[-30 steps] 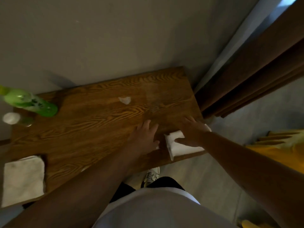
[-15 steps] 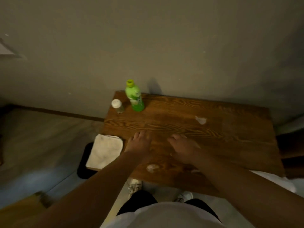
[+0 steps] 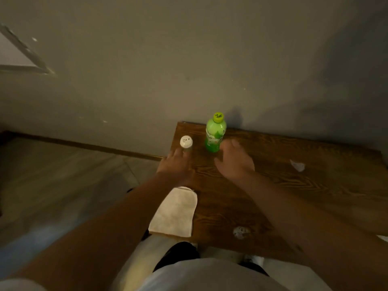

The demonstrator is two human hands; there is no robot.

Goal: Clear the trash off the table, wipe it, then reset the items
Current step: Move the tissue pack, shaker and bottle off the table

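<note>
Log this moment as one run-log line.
left hand open by shaker | right hand open near green bottle | paper scraps on table | cloth unused

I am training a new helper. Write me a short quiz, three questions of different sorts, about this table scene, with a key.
1. True or false: the right hand grips the green bottle.
2. Which thing stands nearest the left hand? A) shaker B) cloth C) bottle
3. Fill in: two scraps of ____ lie on the table.

Key
1. False: the hand is open, close beside the bottle.
2. A, the shaker.
3. Paper: one white scrap, one crumpled ball near the front edge, right of the cloth.
</note>
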